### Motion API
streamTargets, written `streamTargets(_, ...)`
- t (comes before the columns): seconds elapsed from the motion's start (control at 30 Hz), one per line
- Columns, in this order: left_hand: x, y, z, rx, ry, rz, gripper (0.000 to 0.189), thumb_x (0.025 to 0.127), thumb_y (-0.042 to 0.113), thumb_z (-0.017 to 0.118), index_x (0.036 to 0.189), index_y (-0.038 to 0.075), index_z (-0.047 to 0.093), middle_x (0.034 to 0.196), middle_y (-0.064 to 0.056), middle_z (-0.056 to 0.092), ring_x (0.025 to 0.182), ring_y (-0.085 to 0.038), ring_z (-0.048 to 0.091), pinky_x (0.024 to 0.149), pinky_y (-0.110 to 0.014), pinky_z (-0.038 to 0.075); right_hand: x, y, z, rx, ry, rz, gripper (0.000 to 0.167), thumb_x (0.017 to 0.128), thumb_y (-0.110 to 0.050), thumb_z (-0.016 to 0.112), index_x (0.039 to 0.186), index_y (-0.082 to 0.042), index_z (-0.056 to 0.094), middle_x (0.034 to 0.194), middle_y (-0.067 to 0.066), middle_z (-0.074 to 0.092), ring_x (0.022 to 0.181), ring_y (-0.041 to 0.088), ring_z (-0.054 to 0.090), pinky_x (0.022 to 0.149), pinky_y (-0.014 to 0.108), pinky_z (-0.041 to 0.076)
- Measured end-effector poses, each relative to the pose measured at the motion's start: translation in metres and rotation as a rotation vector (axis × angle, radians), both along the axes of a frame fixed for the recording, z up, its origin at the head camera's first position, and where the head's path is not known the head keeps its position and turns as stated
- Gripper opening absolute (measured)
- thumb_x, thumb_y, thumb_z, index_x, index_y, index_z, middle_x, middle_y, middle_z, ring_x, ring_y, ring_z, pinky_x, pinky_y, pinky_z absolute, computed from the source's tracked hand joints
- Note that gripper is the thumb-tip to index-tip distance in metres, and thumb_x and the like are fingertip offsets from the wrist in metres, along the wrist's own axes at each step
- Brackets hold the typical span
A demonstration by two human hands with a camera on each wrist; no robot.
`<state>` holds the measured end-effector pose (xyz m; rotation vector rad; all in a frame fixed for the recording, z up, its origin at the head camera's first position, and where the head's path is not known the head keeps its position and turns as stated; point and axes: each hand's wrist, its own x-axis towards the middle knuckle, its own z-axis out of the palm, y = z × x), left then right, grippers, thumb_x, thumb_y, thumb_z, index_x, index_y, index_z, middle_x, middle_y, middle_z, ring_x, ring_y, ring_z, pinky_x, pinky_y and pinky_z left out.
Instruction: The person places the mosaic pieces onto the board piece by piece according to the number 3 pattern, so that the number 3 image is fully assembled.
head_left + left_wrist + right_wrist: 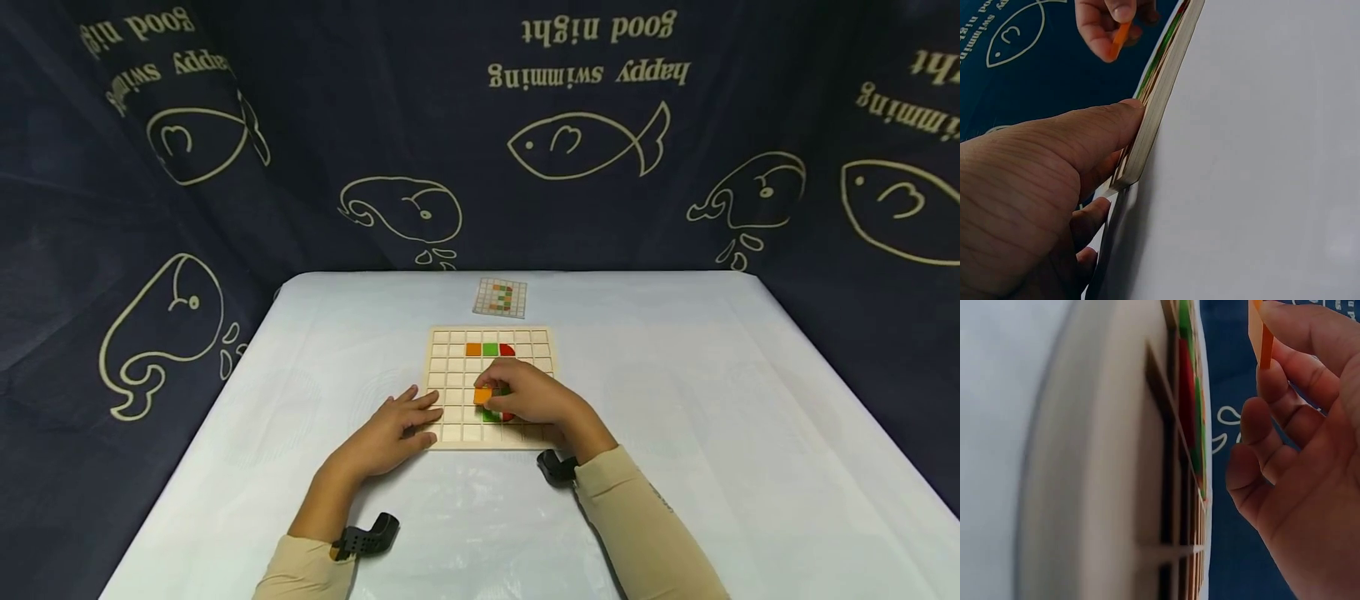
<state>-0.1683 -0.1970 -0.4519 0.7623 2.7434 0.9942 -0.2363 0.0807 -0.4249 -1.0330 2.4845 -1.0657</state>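
A pale wooden grid board (453,432) lies on the white table. Above its lower middle, my right hand (528,392) pinches an orange square tile (482,396) between thumb and fingers; the right wrist view shows this orange tile (1260,334) held clear of the board. My left hand (390,435) rests at the board's left edge with fingers spread, its thumb (1116,128) touching the rim. In the board's upper row sit an orange tile (473,349), a green tile (490,349) and a red rounded tile (507,350). Lower green and red tiles are partly hidden beneath my right hand.
Behind the board lies a small card (500,297) printed with a grid and coloured cells. A dark blue cloth (480,225) with fish and whale drawings hangs around the back and sides of the white table (675,358). Each wrist wears a black camera band.
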Motion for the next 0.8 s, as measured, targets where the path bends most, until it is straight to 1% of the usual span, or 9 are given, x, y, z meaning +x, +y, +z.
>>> streamTargets(0.13, 0.000, 0.000, 0.000, -0.005, -0.002, 0.002, 0.043, 0.096, 0.022, 0.067, 0.135, 0.006, 0.062, 0.153, -0.007, 0.042, 0.148, -0.037, 0.018, 0.114, -0.067, 0.010, -0.001, -0.006, -0.003, 0.019, 0.020, 0.028, 0.021, 0.094, -0.013, 0.068, 0.115, -0.013, 0.070, 0.106, -0.006, 0.062, 0.090, 0.012, 0.055, 0.086, 0.033, 0.048)
streamTargets(0.23, 0.001, -0.001, 0.000, -0.005, 0.000, 0.001, 0.043, 0.096, 0.022, 0.067, 0.135, 0.006, 0.062, 0.153, -0.007, 0.043, 0.148, -0.037, 0.018, 0.113, -0.067, 0.010, -0.002, -0.010, -0.005, 0.026, 0.033, 0.037, 0.020, 0.093, -0.012, 0.068, 0.113, -0.013, 0.071, 0.106, -0.006, 0.063, 0.094, 0.011, 0.056, 0.090, 0.034, 0.048)
streamTargets(0.33, 0.001, 0.000, 0.001, -0.002, -0.002, 0.004, 0.043, 0.096, 0.021, 0.067, 0.135, 0.005, 0.062, 0.152, -0.008, 0.043, 0.148, -0.038, 0.019, 0.113, -0.067, 0.010, -0.002, -0.013, -0.006, 0.028, 0.028, 0.049, 0.020, 0.092, -0.012, 0.070, 0.112, -0.012, 0.071, 0.108, -0.005, 0.063, 0.098, 0.012, 0.056, 0.092, 0.035, 0.047)
streamTargets(0.47, 0.002, 0.000, 0.002, -0.001, -0.004, 0.005, 0.043, 0.095, 0.021, 0.067, 0.134, 0.005, 0.062, 0.152, -0.008, 0.043, 0.148, -0.038, 0.019, 0.114, -0.067, 0.010, -0.003, -0.015, -0.009, 0.052, 0.031, 0.058, 0.019, 0.092, -0.012, 0.071, 0.111, -0.011, 0.071, 0.108, -0.004, 0.063, 0.098, 0.014, 0.056, 0.093, 0.035, 0.047)
streamTargets(0.8, 0.001, 0.000, 0.002, -0.002, 0.002, 0.004, 0.043, 0.095, 0.021, 0.068, 0.134, 0.004, 0.063, 0.152, -0.009, 0.043, 0.148, -0.038, 0.019, 0.113, -0.067, 0.011, 0.000, -0.018, -0.010, 0.105, 0.048, 0.053, 0.019, 0.090, -0.011, 0.071, 0.109, -0.012, 0.072, 0.106, -0.004, 0.064, 0.099, 0.015, 0.053, 0.095, 0.037, 0.044)
